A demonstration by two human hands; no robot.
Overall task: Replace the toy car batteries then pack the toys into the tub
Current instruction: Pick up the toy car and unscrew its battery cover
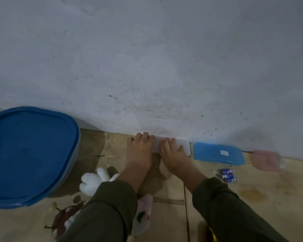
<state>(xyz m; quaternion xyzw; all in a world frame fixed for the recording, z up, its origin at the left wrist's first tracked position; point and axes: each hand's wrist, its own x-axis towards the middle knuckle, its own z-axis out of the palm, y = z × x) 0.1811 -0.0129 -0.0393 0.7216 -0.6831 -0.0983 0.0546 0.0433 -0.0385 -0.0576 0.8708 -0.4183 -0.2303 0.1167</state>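
Note:
Both my hands reach to a small white translucent box (185,147) lying on the floor against the wall. My left hand (140,151) grips its left end with curled fingers. My right hand (173,154) lies over its middle, fingers curled on the far edge and thumb on top. The box's blue lid (217,153) lies just to the right. A few blue batteries (228,175) lie on the floor near the lid. The big blue tub (30,154) stands at the left with its lid on. A yellow object (210,231) shows under my right sleeve.
A blurred tool with a pink handle (267,160) lies right of the blue lid. A white plush toy (93,182), a pink plush (144,206) and a brown plush (63,216) lie under my left arm. The grey wall (147,67) rises straight ahead.

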